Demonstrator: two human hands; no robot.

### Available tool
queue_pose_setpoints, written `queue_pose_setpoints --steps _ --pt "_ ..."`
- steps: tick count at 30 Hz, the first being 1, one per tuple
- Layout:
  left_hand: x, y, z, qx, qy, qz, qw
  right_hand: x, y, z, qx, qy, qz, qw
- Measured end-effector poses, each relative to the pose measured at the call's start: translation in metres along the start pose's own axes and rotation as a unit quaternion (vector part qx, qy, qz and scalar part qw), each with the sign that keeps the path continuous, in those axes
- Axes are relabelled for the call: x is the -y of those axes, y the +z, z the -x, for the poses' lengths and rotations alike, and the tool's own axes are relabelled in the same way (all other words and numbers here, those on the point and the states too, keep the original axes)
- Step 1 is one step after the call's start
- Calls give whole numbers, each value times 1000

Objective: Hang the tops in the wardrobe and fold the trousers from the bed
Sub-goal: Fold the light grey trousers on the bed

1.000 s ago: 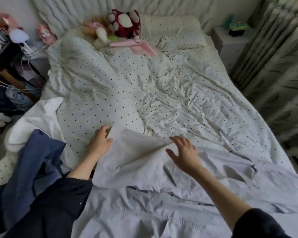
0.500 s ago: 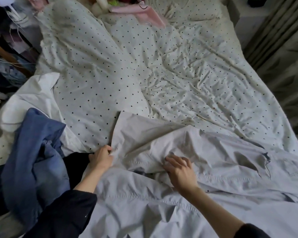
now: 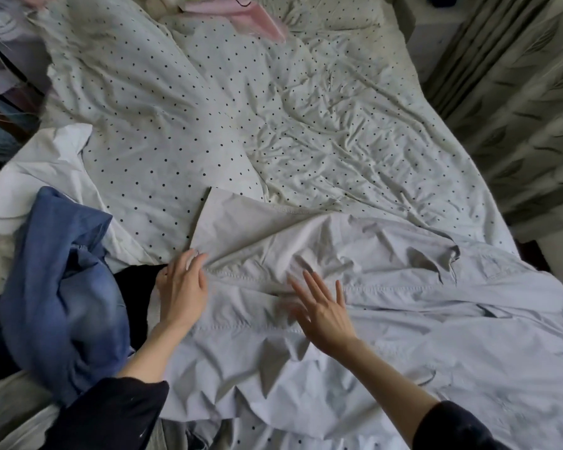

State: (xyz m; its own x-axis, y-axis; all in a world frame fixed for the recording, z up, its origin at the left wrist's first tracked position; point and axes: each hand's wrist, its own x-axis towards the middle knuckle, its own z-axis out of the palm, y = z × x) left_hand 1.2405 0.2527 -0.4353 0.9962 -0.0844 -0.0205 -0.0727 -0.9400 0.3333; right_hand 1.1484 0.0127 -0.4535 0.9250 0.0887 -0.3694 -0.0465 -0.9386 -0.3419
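Trousers [image 3: 387,303], one grey pair, on bed [image 3: 306,108], left hand [image 3: 181,290] and right hand [image 3: 325,315] flat, fingers straight, gripping nothing

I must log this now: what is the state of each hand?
Left hand: open, fingers resting on the grey garment.
Right hand: open, fingers spread over the garment; holding nothing.

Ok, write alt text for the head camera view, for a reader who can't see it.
Two bare hands, the left hand and right hand, lie open and flat on a pale grey garment spread over a bed with a polka-dot duvet. A crumpled blue denim garment lies heaped to the left, with patterned curtains at the right.
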Motion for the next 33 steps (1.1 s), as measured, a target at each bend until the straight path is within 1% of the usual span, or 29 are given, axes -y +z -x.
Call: queue_pose_setpoints --steps 2,3,4,5,7,9,10,11,13,16,20,23,27,29,31,32,33 --pt "-20 6 30 -2 57 10 998 -6 6 25 -3 27 -4 1000" --pt "-28 11 44 12 83 12 996 -9 9 38 -4 37 -5 999" --pt "-36 17 58 46 98 7 994 -15 13 51 -4 46 -7 999" --pt "-43 23 71 95 96 -8 991 -21 16 66 -1 54 -10 998" --pt "-48 36 91 206 67 -62 974 -36 22 95 1 80 -23 997" --pt "-53 45 107 264 55 -132 954 -56 27 126 -3 122 -40 992" --pt "-57 47 113 274 52 -148 949 -65 30 139 -7 139 -47 989" --pt "-63 48 117 277 51 -149 948 -74 32 149 -12 152 -51 987" --pt "-89 54 136 274 77 -136 949 -99 36 183 -15 179 -54 982" --pt "-127 65 167 241 146 -130 951 -135 43 223 -10 216 -56 975" --pt "-199 95 213 283 226 -75 929 -200 51 277 -14 264 -27 964" --pt "-250 129 244 304 263 -93 911 -259 55 312 -20 282 -20 959" --pt "-303 172 280 305 271 -199 891 -330 64 346 4 289 9 957" --pt "-324 196 288 276 248 -257 893 -367 69 353 -4 286 29 958" --pt "-332 207 288 259 229 -290 893 -392 70 351 0 286 29 958" --pt "-336 213 286 236 223 -295 899 -404 73 349 -3 282 33 959" --pt "-337 216 284 201 224 -276 913 -412 74 346 -10 274 39 961"
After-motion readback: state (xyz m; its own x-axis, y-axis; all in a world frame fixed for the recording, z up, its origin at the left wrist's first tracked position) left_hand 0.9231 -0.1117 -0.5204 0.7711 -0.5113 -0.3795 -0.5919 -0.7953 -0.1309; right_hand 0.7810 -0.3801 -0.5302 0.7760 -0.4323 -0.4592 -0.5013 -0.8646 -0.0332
